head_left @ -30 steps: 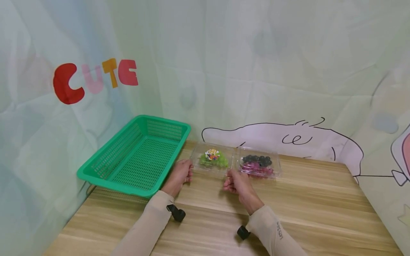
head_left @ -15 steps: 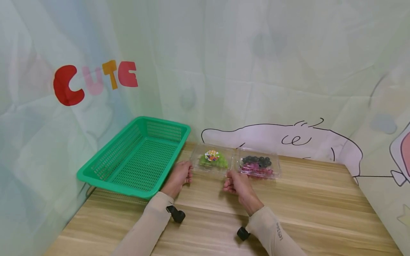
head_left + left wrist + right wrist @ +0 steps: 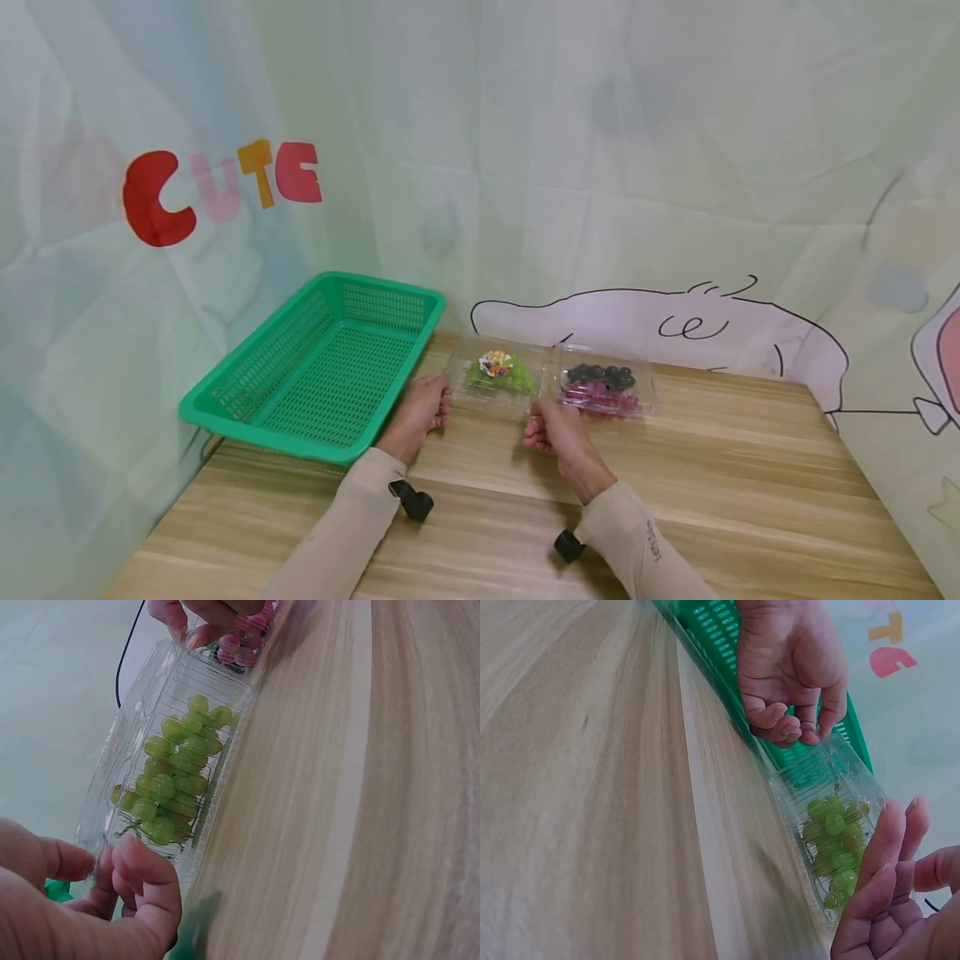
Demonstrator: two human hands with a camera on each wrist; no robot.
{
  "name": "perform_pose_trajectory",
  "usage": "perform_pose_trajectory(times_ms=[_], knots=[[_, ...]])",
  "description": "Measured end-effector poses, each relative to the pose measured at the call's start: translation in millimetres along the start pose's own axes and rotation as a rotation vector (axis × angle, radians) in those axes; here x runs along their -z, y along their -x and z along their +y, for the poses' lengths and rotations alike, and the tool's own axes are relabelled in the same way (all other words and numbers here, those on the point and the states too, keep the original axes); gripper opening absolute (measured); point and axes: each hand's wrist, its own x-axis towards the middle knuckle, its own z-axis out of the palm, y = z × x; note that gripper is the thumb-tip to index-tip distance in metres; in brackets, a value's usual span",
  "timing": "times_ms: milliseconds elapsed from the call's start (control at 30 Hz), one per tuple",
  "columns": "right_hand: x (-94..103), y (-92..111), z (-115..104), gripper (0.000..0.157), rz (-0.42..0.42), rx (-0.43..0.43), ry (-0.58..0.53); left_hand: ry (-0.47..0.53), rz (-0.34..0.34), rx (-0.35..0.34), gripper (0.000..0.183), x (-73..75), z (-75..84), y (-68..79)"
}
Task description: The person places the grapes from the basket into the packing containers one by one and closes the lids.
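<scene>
A clear plastic clamshell box lies near the back of the table with green grapes inside. On its lid is a colourful sticker. My left hand pinches the box's left front corner between thumb and fingers. At the opposite end, my right hand pinches the right front corner, its other fingers curled. Just right of it stands a second clear box, holding black grapes and pinkish-red grapes. Both boxes look closed.
A green plastic basket with slotted sides stands at the left, close beside my left forearm. Behind the wooden table hangs a printed cloth backdrop, which also runs along both sides.
</scene>
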Motion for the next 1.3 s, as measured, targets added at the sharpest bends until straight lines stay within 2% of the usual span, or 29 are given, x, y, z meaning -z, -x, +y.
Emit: perform_pose_trajectory(times_ms=[400,600,833,967,1300], knots=[[-0.2,0.4,-1.6,0.021,0.004,0.004,0.005,-0.005,-0.002,-0.001,0.016,0.9,1.1,0.4],[-1.2,-0.5,-2.8,0.020,0.022,0.041,-0.014,0.013,-0.001,-0.022,0.016,0.5,0.5,-2.1],[-2.8,-3.3,0.4,0.018,0.048,0.052,-0.019,0.022,-0.024,-0.017,0.016,1.8,6.2,4.3],[-2.7,-2.4,0.3,0.018,0.045,0.050,-0.018,0.018,-0.003,-0.022,0.016,1.5,-1.0,-1.6],[0.8,-3.9,1.1,0.020,0.017,0.038,0.009,0.014,0.023,-0.042,0.018,1.1,-1.6,-2.9]])
